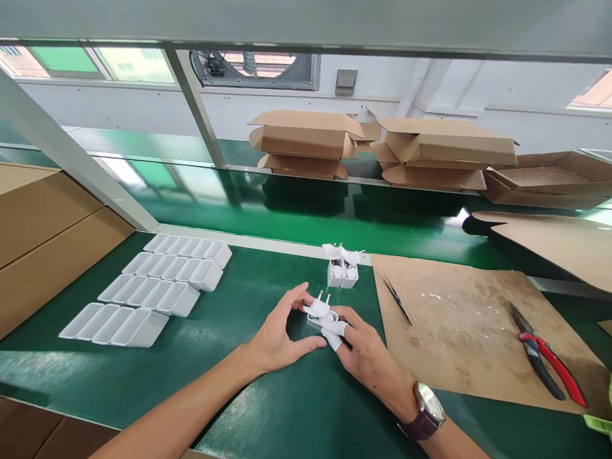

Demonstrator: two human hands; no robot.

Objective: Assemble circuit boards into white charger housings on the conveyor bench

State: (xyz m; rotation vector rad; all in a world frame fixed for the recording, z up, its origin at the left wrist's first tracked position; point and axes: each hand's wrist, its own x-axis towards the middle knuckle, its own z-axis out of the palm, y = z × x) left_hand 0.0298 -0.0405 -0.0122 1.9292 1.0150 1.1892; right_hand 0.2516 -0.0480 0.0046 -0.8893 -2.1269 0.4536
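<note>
Between my hands is a small white plug adapter (319, 308), its two pins pointing up and its open box-shaped housing below. My left hand (282, 328) curves around its left side, fingertips at the far side and thumb in front. White finger covers show on my right hand (359, 341), whose fingers press on the adapter's right side. Just beyond stand two more white plug adapters (342, 271), side by side, with pinned tops resting on their housings and small parts inside. To the left, several rows of open white housings (157, 280) lie on the green work surface (229, 382).
Right of my hands lies a stained brown board (444, 344) with tweezers (396, 298) and red-and-black pliers (545, 357). A large cardboard box (48, 223) stands at the left. Cardboard boxes (306, 137) line the far side beyond the green belt (296, 210).
</note>
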